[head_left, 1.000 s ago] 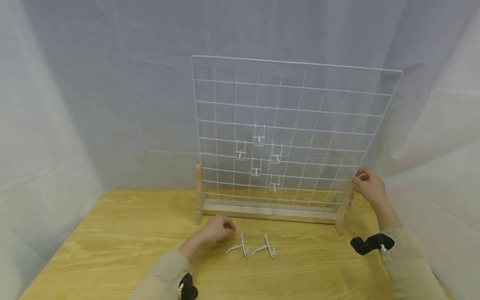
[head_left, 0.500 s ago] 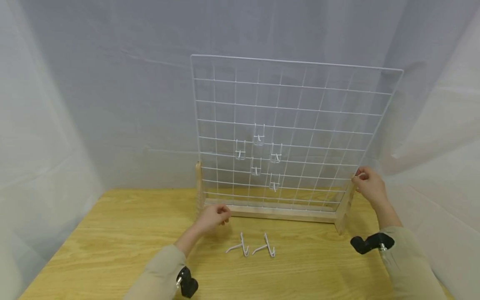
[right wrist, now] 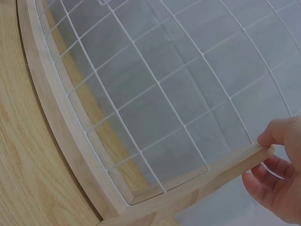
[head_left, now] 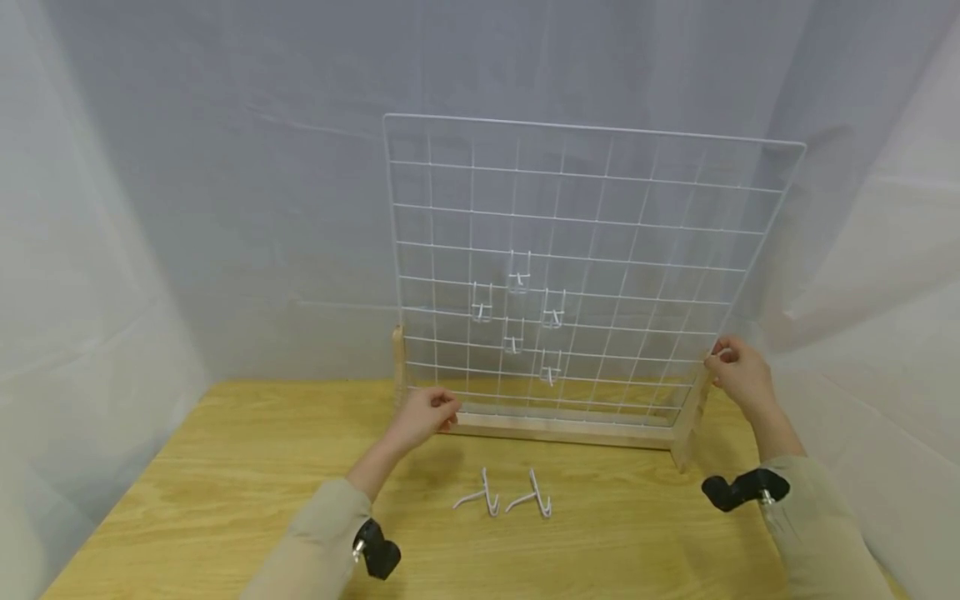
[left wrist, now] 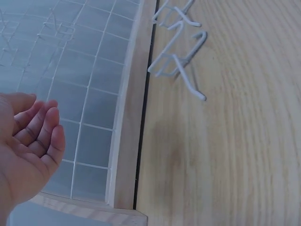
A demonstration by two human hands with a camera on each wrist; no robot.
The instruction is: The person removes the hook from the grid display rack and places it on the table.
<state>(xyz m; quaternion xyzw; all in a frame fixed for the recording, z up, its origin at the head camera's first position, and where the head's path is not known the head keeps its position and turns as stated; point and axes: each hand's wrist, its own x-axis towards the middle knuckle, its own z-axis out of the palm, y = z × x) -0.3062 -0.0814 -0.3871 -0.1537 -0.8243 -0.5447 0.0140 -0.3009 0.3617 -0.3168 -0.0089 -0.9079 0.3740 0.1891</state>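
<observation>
A white wire grid panel [head_left: 592, 127] stands upright in a wooden stand [head_left: 555, 428]. At the stand's right side post [head_left: 688, 421], my right hand [head_left: 742, 379] pinches the post's top between thumb and fingers; the right wrist view shows this grip on the wood [right wrist: 230, 172]. My left hand [head_left: 422, 417] hovers in front of the panel's lower left, fingers loosely curled and holding nothing, as the left wrist view of the hand [left wrist: 33, 146] confirms. Two loose white wire hooks, a left hook [head_left: 487, 490] and a right hook [head_left: 537, 492], lie on the table before the stand.
Several similar hooks hang on the panel left of its middle, among them a top hook [head_left: 518, 280] and a lowest hook [head_left: 551, 375]. The wooden table [head_left: 225, 500] lies beneath everything. Pale cloth curtains [head_left: 225, 208] enclose the back and sides.
My left hand has moved away from beside the loose hooks, up and slightly left, to the panel's lower left. The right hand keeps its grip on the post; the hooks stay put.
</observation>
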